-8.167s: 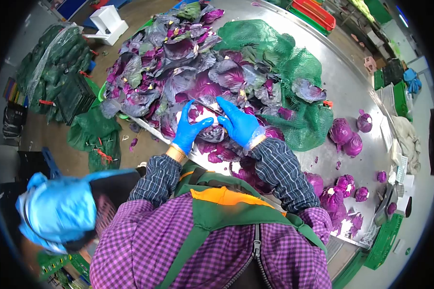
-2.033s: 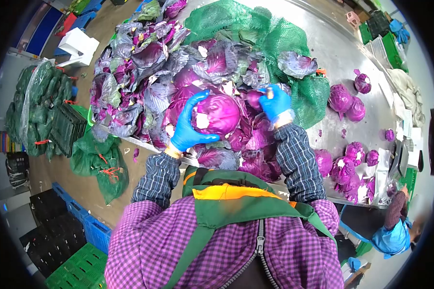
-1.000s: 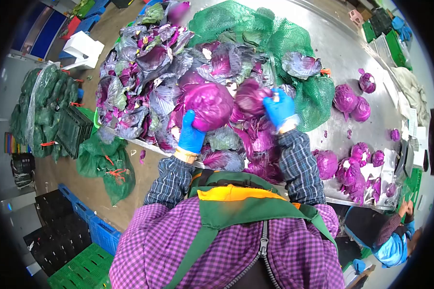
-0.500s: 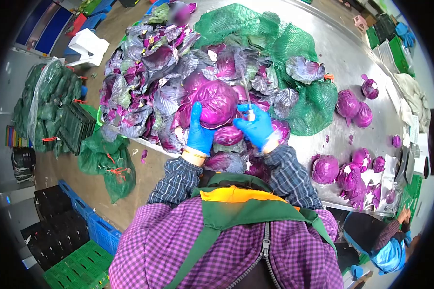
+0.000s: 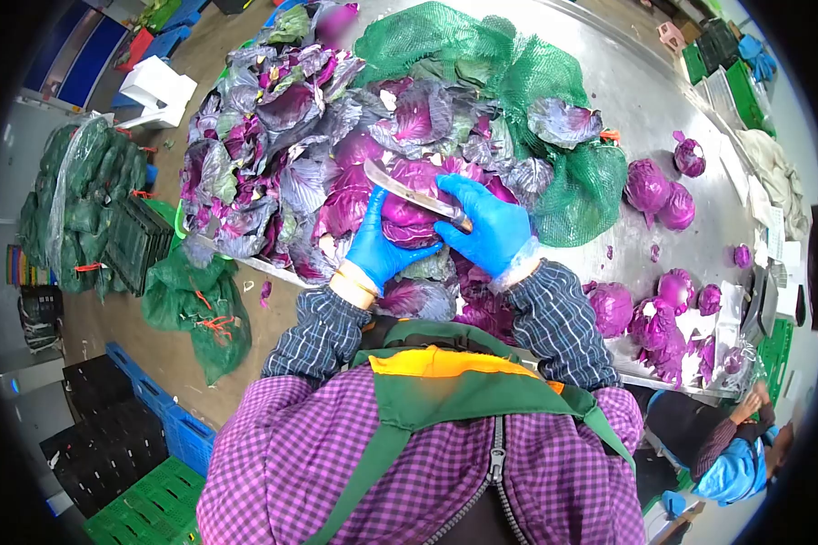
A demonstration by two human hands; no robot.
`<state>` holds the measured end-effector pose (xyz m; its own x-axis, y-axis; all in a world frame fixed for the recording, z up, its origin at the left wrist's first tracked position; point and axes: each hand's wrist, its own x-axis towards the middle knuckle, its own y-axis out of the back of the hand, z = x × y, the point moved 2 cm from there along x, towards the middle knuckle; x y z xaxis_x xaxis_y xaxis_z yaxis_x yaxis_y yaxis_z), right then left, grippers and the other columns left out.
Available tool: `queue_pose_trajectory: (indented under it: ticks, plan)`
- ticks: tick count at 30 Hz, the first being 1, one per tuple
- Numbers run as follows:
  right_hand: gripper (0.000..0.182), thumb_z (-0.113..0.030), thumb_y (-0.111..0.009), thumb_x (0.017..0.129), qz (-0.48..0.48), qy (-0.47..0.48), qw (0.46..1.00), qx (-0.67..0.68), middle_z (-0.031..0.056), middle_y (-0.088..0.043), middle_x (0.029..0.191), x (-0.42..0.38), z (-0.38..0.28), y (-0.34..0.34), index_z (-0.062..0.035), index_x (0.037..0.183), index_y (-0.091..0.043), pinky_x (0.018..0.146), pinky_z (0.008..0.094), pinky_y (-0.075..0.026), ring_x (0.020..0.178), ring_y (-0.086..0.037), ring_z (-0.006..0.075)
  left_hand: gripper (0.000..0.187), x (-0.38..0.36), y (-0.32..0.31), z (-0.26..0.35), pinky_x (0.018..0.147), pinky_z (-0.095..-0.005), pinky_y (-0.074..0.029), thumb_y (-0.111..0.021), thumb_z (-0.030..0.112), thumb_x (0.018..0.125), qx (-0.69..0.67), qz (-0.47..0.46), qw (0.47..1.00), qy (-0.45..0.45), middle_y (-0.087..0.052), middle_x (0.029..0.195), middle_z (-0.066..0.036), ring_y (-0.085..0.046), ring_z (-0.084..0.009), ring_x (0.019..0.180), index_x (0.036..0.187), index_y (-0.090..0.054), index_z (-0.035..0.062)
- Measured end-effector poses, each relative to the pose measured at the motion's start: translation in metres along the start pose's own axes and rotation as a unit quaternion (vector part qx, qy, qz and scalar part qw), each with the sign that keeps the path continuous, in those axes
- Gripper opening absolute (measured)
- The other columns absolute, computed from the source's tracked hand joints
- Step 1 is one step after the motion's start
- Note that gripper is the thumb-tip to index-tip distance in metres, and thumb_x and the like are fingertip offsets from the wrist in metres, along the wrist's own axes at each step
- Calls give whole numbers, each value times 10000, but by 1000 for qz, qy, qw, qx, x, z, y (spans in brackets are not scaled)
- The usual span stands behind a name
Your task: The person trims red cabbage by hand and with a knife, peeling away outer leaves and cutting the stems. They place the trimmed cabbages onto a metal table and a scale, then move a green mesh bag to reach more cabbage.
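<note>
A red cabbage (image 5: pixel 409 218) is held in front of me over a heap of loose purple leaves (image 5: pixel 309 173). My left hand (image 5: pixel 375 243), in a blue glove, grips its left and lower side. My right hand (image 5: pixel 489 227), also gloved in blue, is closed round the handle of a knife (image 5: pixel 413 194). The blade lies across the top of the cabbage and points up and to the left. Part of the cabbage is hidden behind the blade and my fingers. Green netting (image 5: pixel 563 195) lies to the right of the leaves.
Several red cabbages (image 5: pixel 647 186) sit on the metal table (image 5: pixel 582 263) at the right. Another person (image 5: pixel 745 454) is at the lower right. Full net bags (image 5: pixel 82 200), a green net (image 5: pixel 200 313) and crates (image 5: pixel 150 500) are on the left.
My right hand has turned, and the knife has swung from pointing up to lying across the cabbage. The cabbage sits slightly lower between my hands.
</note>
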<state>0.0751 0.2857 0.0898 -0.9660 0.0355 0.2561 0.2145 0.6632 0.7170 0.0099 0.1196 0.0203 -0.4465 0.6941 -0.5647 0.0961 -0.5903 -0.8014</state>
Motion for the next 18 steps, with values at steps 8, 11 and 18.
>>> queue_pose_trajectory:
  ticks: [8, 11, 18]
  plan:
    - [359, -201, -686, 741, -31, 22, 999, -13, 117, -673, 1016, 3, 19, -1, -118, 1089, -648, 686, 383, -534, 826, -673, 269, 804, -2, 13, 2, 1002, -585, -371, -580, 627, 797, 46, 28, 998, 28, -430, 1388, -139, -449, -335, 1246, 1402, -352, 150]
    - [173, -171, -619, 791, 79, -134, 972, 178, 121, -684, 833, 10, 46, 8, -77, 909, -704, 687, 316, -512, 765, -665, 220, 829, -9, 7, 2, 1006, -585, -363, -602, 637, 776, 63, 31, 997, 21, -424, 1401, -133, -442, -334, 1257, 1408, -354, 160]
    - [480, -278, -760, 757, 90, -137, 980, 110, 139, -674, 1037, 3, 42, 23, -59, 1158, -612, 812, 332, -510, 932, -657, 229, 809, -8, 2, 8, 993, -588, -384, -604, 618, 787, 89, 22, 996, -10, -438, 1387, -124, -458, -324, 1244, 1403, -356, 156]
